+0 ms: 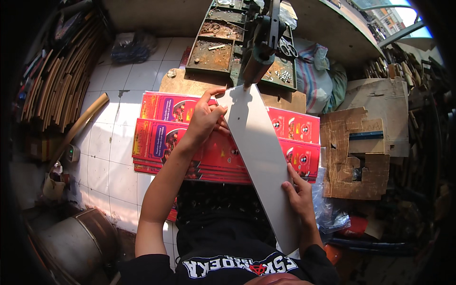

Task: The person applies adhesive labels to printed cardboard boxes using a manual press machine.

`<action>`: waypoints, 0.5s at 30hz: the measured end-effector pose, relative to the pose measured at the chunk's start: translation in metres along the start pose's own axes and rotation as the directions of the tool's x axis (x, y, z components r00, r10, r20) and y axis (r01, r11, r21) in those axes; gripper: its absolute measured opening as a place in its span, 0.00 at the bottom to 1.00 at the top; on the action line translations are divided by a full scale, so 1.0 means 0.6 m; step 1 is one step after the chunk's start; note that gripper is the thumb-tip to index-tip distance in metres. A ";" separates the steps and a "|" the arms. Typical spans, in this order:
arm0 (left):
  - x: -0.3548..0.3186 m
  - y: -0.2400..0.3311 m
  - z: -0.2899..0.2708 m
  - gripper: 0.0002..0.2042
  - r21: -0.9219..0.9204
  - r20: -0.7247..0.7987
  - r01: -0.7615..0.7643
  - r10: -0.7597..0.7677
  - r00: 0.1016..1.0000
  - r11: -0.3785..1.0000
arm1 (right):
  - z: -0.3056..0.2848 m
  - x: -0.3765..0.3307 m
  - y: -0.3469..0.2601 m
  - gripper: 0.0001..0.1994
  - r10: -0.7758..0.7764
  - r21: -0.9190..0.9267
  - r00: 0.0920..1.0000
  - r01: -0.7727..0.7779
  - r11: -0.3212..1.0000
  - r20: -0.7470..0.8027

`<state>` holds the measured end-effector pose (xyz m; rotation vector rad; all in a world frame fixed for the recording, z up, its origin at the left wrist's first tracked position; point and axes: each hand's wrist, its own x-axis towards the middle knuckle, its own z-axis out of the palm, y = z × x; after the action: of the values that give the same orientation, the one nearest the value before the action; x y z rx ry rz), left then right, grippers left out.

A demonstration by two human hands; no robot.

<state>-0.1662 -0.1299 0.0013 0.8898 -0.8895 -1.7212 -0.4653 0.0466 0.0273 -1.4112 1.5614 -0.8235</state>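
A long, flat, pale grey board (259,142) lies slantwise, its far end under the head of a dark metal press (256,64) and its near end by my body. A small dark hole shows near the far end. My left hand (209,116) grips the board's left edge close to the press, fingers partly hidden beneath. My right hand (299,194) holds its right edge further back, thumb on top. Under the board are stacked red printed sheets (218,171), spread on both sides of it. The exact contact between press tip and board is hard to make out.
A compartmented metal tray (209,54) with small parts flanks the press, and scissors (287,46) lie at its right. Worn cardboard pieces (337,175) are at the right. Stacked boards (66,80), a cardboard tube (90,114) and a metal drum (78,240) stand left.
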 end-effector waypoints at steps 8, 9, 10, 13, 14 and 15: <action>-0.001 0.001 0.003 0.25 -0.013 -0.022 0.019 -0.020 1.000 1.000 | -0.007 0.001 0.003 0.28 0.040 -0.034 0.996 -0.037 0.999 0.076; -0.003 0.001 0.003 0.25 -0.019 -0.025 0.022 -0.022 0.999 1.000 | -0.007 0.000 0.003 0.27 0.027 -0.038 0.997 -0.024 0.999 0.075; -0.003 0.002 0.002 0.25 -0.017 -0.024 0.019 -0.020 1.000 1.000 | -0.006 0.000 0.004 0.27 0.015 -0.041 0.997 -0.012 0.999 0.074; -0.003 0.001 0.001 0.26 -0.021 -0.018 0.014 -0.014 1.000 1.000 | -0.005 0.000 0.007 0.27 -0.009 -0.042 0.997 0.012 0.999 0.072; -0.003 0.002 0.001 0.26 -0.026 -0.014 0.011 -0.011 1.000 1.000 | -0.006 0.000 0.008 0.27 -0.015 -0.041 0.997 0.018 0.999 0.071; -0.003 0.002 0.001 0.26 -0.031 -0.011 0.010 -0.010 1.000 0.999 | -0.004 -0.001 0.005 0.27 0.011 -0.003 0.998 -0.011 1.000 0.058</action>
<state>-0.1658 -0.1282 0.0031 0.8833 -0.8501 -1.7330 -0.4688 0.0474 0.0254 -1.4150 1.5249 -0.7676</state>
